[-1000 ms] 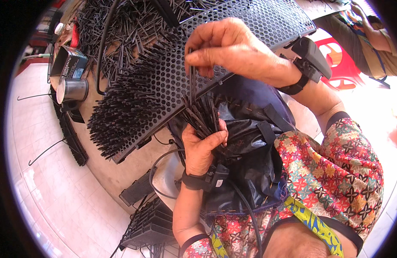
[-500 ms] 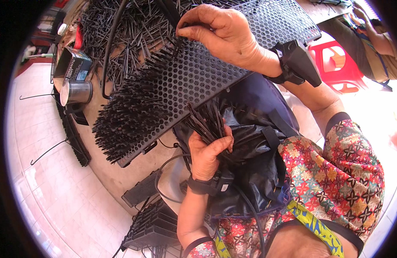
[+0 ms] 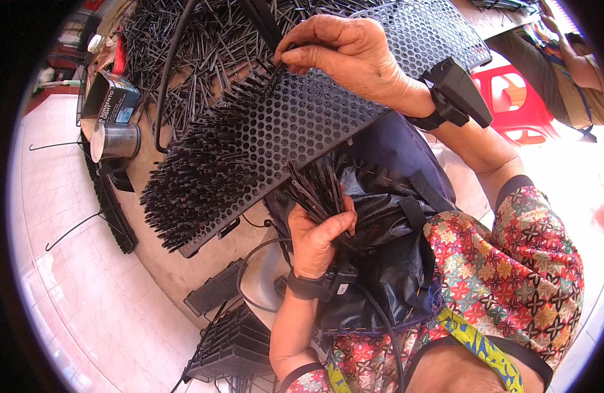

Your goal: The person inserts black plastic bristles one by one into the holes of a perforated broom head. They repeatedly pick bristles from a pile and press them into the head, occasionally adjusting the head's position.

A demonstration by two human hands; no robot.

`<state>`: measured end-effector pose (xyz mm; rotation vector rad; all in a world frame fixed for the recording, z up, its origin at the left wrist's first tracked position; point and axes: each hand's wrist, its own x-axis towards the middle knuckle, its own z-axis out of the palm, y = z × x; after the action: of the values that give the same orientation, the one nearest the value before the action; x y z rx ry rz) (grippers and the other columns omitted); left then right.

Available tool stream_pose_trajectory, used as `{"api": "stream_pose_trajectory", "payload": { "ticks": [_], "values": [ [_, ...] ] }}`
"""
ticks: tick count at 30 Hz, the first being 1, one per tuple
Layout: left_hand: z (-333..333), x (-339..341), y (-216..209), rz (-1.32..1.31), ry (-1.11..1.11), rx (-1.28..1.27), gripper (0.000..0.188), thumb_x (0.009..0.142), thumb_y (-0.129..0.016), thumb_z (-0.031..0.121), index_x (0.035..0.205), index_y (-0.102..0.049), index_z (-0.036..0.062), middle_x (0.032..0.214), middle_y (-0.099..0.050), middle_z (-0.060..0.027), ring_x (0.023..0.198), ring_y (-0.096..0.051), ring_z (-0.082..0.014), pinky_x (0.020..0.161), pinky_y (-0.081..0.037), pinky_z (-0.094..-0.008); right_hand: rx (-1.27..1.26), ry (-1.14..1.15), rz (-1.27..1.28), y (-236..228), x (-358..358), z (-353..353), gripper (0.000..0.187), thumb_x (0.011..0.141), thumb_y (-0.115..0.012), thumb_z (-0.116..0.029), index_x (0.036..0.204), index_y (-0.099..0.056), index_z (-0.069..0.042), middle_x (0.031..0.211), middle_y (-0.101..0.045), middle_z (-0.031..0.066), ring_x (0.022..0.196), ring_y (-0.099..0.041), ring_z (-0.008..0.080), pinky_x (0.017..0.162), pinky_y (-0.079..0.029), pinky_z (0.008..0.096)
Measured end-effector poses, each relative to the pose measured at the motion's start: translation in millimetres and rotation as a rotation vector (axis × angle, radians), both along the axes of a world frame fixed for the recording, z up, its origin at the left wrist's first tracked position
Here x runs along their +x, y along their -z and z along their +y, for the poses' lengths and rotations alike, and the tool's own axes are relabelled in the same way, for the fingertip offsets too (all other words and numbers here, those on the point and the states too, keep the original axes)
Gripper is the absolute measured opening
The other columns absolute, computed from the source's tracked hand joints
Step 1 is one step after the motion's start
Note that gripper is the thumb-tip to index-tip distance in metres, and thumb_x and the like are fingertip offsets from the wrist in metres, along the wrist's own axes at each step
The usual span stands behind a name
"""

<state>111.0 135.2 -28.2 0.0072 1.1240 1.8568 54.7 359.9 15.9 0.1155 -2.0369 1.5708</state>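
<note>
My left hand (image 3: 313, 241) is closed round a bundle of thin black strips (image 3: 316, 188), held upright over my lap beside the board's near edge. A long black board (image 3: 308, 114) full of round holes slants across in front of me. Black strips (image 3: 197, 170) stand packed in the holes at its left end; the holes toward the right are bare. Above the board's middle, my right hand (image 3: 354, 59) pinches one black strip (image 3: 274, 80) between thumb and fingers. The strip's lower end is close to the edge of the standing strips; whether it sits in a hole I cannot tell.
A heap of loose black strips (image 3: 184, 59) lies beyond the board. At left are a clear cup (image 3: 116, 141), a small box (image 3: 118, 98) and a bristled bar (image 3: 112, 209). Black crates (image 3: 233, 347) stand below. A red stool (image 3: 514, 105) and another person (image 3: 544, 78) are at right.
My right hand has shifted slightly to the right, still pinching the strip. My left hand and the bundle stay nearly in place.
</note>
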Motion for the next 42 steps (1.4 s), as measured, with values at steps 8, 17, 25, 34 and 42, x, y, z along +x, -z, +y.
{"api": "stream_pose_trajectory", "payload": {
  "ticks": [8,17,25,34,42],
  "values": [
    [0,-1,2,0.001,0.015,0.021,0.043,0.068,-0.065,0.000,0.108,-0.050,-0.0027,0.078,-0.058,-0.0114,0.060,-0.055,-0.0193,0.052,-0.045,-0.0293,0.512,-0.124,0.054,-12,-19,-3,0.015,0.082,-0.064,-0.014,0.091,-0.065,-0.001,0.074,-0.063,0.0135,0.068,-0.064,0.0265,0.057,-0.049,0.0314],
    [1,-3,-1,-0.051,0.024,0.069,0.034,0.072,-0.061,-0.005,0.104,-0.051,-0.0037,0.082,-0.059,-0.0095,0.063,-0.057,-0.0164,0.054,-0.047,-0.0269,0.997,-0.103,0.026,-26,-43,-21,0.014,0.069,-0.061,-0.013,0.077,-0.059,-0.001,0.076,-0.062,0.0144,0.076,-0.062,0.0326,0.065,-0.051,0.0409],
    [0,-3,-3,-0.006,0.021,0.065,0.038,0.071,-0.063,-0.001,0.106,-0.049,-0.0032,0.079,-0.058,-0.0095,0.062,-0.056,-0.0168,0.053,-0.046,-0.0272,0.564,-0.147,-0.320,-32,9,-24,0.042,0.075,-0.072,-0.033,0.091,-0.063,0.005,0.064,-0.062,0.0163,0.055,-0.062,0.0228,0.052,-0.048,0.0322],
    [1,-2,-9,0.039,0.113,0.064,0.038,0.069,-0.065,-0.001,0.103,-0.050,-0.0043,0.077,-0.058,-0.0076,0.061,-0.055,-0.0142,0.054,-0.046,-0.0249,0.000,-0.564,-0.531,-20,35,-37,0.028,0.077,-0.069,-0.015,0.093,-0.061,0.006,0.072,-0.065,0.0070,0.064,-0.059,0.0098,0.057,-0.048,0.0247],
    [-6,-4,-6,-0.066,0.208,0.152,0.045,0.062,-0.069,0.004,0.102,-0.051,-0.0054,0.072,-0.057,-0.0091,0.057,-0.053,-0.0161,0.051,-0.044,-0.0253,-0.179,-0.624,-0.672,-14,38,-31,0.022,0.076,-0.070,-0.016,0.087,-0.064,0.002,0.066,-0.061,0.0013,0.059,-0.053,0.0055,0.050,-0.041,0.0211]
  ]
}}
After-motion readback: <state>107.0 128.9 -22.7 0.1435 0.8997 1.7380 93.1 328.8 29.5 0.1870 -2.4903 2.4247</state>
